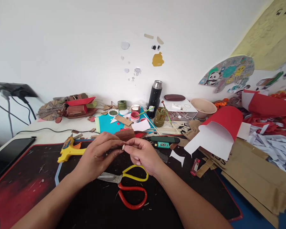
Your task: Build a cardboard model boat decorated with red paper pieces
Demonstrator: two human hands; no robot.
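My left hand and my right hand meet fingertip to fingertip above the black mat. Between the right thumb and forefinger a small pale piece is pinched, too small to name. The left fingers are closed at the same spot, and what they grip is hidden. A brown-painted piece shows just behind the fingertips; whether it is held, I cannot tell. Below the hands lie scissors with one yellow and one red handle, blades partly under my left hand. Left of that hand lies a yellow glue gun.
Paint jars, a black thermos and a brown model boat stand along the wall. To the right are a red paper roll, cardboard, a lighter and paper scraps. A phone lies at the left.
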